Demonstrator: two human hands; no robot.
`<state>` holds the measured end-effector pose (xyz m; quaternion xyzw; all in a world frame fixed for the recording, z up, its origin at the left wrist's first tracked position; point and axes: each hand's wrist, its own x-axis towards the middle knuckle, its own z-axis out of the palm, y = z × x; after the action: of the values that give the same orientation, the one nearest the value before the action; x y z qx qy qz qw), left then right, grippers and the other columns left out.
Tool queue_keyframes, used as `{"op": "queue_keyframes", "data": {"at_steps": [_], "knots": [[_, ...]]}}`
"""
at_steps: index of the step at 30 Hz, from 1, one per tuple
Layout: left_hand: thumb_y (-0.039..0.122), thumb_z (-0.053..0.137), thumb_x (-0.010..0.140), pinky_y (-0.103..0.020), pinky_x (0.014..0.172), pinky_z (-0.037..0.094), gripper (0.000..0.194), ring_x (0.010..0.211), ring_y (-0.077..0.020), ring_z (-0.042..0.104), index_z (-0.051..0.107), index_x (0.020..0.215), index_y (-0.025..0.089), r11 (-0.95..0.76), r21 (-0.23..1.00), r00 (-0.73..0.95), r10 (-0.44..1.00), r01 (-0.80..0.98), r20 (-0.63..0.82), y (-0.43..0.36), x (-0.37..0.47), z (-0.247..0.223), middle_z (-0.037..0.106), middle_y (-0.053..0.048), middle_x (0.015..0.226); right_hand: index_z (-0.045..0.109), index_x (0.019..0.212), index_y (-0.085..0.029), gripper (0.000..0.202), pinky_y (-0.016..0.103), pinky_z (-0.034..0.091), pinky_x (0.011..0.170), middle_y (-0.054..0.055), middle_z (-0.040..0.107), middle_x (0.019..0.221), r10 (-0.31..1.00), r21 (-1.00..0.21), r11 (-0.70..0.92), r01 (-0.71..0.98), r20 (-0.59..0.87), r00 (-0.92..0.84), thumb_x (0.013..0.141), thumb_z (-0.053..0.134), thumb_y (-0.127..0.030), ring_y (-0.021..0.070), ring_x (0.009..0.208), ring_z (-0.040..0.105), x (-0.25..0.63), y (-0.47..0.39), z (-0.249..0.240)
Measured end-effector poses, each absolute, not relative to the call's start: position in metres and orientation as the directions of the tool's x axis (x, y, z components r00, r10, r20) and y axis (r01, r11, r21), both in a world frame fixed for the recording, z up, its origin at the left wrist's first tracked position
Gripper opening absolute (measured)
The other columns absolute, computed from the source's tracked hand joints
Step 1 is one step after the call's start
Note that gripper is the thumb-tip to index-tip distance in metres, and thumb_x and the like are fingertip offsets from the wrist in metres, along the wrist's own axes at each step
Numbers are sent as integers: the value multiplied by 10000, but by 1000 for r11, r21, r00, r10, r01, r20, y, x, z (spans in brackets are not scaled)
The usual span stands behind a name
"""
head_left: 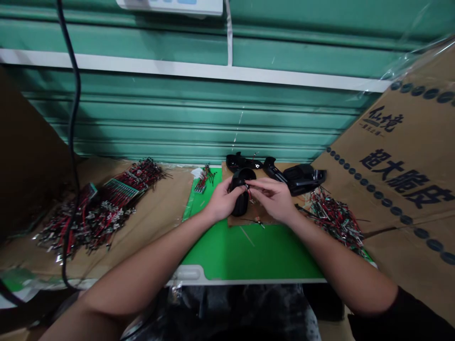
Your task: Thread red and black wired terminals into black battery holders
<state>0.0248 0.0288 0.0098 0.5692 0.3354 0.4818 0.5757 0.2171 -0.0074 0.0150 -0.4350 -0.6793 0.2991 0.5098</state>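
Observation:
My left hand (225, 199) is closed around a black plastic shell (241, 204) with a rounded top, held above a piece of cardboard on the green table. The left thumb presses near the middle of the shell. My right hand (273, 196) pinches a small part with thin red wire (250, 193) against the shell's right side; its exact form is too small to make out. A loose wired piece (259, 222) lies on the cardboard just below both hands. Behind the hands rest more black plastic shells (297, 176), some with wires on them.
Heaps of red and black wired parts lie left (103, 208) and right (336, 220), with a small bunch (204, 179) nearer the middle. A cardboard box (401, 156) stands at right, a green ribbed wall (185, 109) behind. A black cable (74, 118) hangs at left.

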Motion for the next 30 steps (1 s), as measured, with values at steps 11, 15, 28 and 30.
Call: {"op": "queue_keyframes", "data": {"at_steps": [11, 15, 28, 30], "knots": [[413, 829, 765, -302, 794, 526, 375, 831, -194, 646, 718, 1012, 154, -68, 977, 345, 929, -203, 136, 22, 28, 15, 722, -22, 880, 675, 783, -203, 508, 242, 431, 391, -22, 590, 524, 993, -984, 90, 151, 78, -84, 867, 740, -699, 131, 410, 540, 204, -10, 13], [409, 831, 759, -293, 768, 525, 362, 787, -179, 634, 708, 982, 153, -31, 980, 349, 932, -196, 99, 20, 29, 15, 705, -9, 840, 624, 695, -216, 539, 246, 442, 381, -25, 583, 510, 994, -990, 58, 127, 45, -103, 874, 703, -718, 136, 393, 547, 201, -13, 13], [439, 807, 769, -307, 630, 540, 384, 620, -189, 682, 610, 991, 195, 124, 958, 433, 902, -259, 0, 16, 31, 16, 707, 8, 739, 716, 734, -198, 465, 252, 469, 403, -3, 627, 516, 996, -996, 16, 84, 9, -85, 835, 750, -651, 149, 419, 577, 200, -12, 16], [446, 813, 765, -307, 612, 541, 394, 593, -188, 681, 599, 985, 200, 122, 955, 432, 902, -270, 7, 16, 32, 16, 698, 16, 716, 699, 731, -203, 474, 252, 463, 397, -7, 622, 513, 995, -998, 2, 65, -5, -98, 830, 752, -663, 152, 417, 580, 200, -13, 17]]}}
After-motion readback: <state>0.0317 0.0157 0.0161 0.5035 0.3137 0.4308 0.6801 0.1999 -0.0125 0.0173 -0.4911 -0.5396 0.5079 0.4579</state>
